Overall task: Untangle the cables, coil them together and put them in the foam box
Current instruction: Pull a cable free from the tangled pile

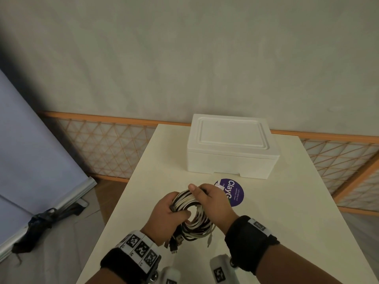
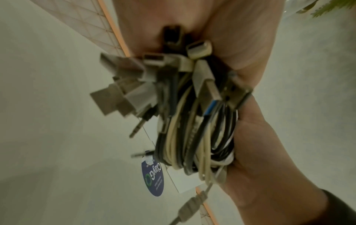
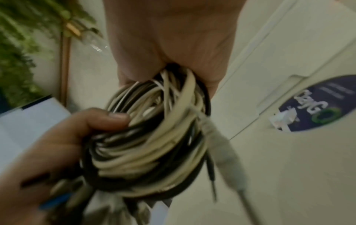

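A coil of black and white cables (image 1: 195, 218) hangs just above the table's near middle, held by both hands. My left hand (image 1: 167, 214) grips its left side, thumb through the loop. My right hand (image 1: 211, 203) wraps over its far right side. Several plug ends (image 1: 174, 242) dangle below the left hand. In the left wrist view the USB plugs (image 2: 123, 91) stick out of the cable coil (image 2: 192, 137). The right wrist view shows the cable coil (image 3: 154, 137) gripped from above, with the left thumb (image 3: 108, 120) pressed on it. The white foam box (image 1: 231, 144) stands shut at the table's far side.
A round purple sticker (image 1: 235, 191) lies on the cream table (image 1: 287, 222) between the hands and the box. An orange lattice rail (image 1: 106, 140) runs behind the table. A blue-grey panel (image 1: 30, 150) leans at the left, over dark items on the floor.
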Demonstrator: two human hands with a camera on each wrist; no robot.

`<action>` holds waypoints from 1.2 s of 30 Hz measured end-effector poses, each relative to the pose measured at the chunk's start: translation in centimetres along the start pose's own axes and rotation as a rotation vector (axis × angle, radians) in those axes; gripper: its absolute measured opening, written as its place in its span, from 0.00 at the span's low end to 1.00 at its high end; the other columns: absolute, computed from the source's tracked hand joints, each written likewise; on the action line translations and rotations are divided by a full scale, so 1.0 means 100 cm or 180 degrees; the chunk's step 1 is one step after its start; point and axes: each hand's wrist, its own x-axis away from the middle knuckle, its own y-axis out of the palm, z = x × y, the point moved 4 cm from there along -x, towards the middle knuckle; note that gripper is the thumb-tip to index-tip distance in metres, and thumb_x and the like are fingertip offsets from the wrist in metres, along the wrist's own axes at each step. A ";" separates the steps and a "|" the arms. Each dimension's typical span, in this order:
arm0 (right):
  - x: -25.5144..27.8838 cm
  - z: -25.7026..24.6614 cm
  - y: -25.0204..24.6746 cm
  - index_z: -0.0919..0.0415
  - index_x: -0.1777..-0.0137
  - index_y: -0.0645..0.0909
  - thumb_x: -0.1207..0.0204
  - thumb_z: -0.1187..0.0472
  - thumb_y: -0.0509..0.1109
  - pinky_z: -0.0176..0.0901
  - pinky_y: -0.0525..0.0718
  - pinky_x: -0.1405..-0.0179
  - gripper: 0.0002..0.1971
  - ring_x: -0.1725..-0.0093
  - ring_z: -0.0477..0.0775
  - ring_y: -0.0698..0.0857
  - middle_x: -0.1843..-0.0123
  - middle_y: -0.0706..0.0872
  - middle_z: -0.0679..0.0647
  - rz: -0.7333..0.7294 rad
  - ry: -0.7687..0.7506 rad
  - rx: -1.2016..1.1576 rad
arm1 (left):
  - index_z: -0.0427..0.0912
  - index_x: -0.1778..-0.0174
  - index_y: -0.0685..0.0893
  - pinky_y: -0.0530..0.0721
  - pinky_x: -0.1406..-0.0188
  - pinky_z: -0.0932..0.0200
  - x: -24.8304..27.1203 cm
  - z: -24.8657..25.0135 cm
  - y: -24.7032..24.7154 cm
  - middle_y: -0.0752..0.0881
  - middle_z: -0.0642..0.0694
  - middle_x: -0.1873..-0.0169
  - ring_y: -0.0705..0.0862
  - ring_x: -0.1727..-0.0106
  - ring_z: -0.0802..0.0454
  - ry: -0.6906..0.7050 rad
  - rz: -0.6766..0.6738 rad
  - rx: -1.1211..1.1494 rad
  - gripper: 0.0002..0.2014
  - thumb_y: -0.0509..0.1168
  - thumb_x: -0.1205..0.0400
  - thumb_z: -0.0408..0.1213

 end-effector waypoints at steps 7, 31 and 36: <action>-0.015 -0.013 -0.007 0.68 0.67 0.76 0.23 0.34 0.58 0.50 0.77 0.65 0.33 0.71 0.52 0.77 0.72 0.80 0.60 0.0032 -0.0151 0.0801 | 0.45 0.58 0.83 0.85 0.59 0.47 -0.001 0.002 0.002 0.86 0.42 0.66 0.87 0.63 0.44 0.0087 0.0192 -0.0637 0.08 0.69 0.32 0.39; -0.017 -0.025 -0.031 0.81 0.56 0.78 0.37 0.41 0.79 0.47 0.76 0.68 0.37 0.71 0.56 0.77 0.70 0.80 0.68 0.0999 0.0489 -0.1552 | 0.45 0.51 0.84 0.86 0.47 0.40 -0.007 0.013 0.021 0.89 0.41 0.57 0.88 0.53 0.42 -0.0648 0.0334 0.0041 0.18 0.73 0.33 0.49; -0.019 -0.025 -0.029 0.78 0.56 0.80 0.34 0.41 0.77 0.43 0.78 0.70 0.33 0.71 0.54 0.78 0.69 0.83 0.64 0.0973 0.0488 -0.1397 | 0.40 0.54 0.83 0.87 0.60 0.51 -0.009 0.013 0.022 0.88 0.39 0.59 0.87 0.59 0.44 -0.0573 0.0756 0.0061 0.07 0.71 0.26 0.35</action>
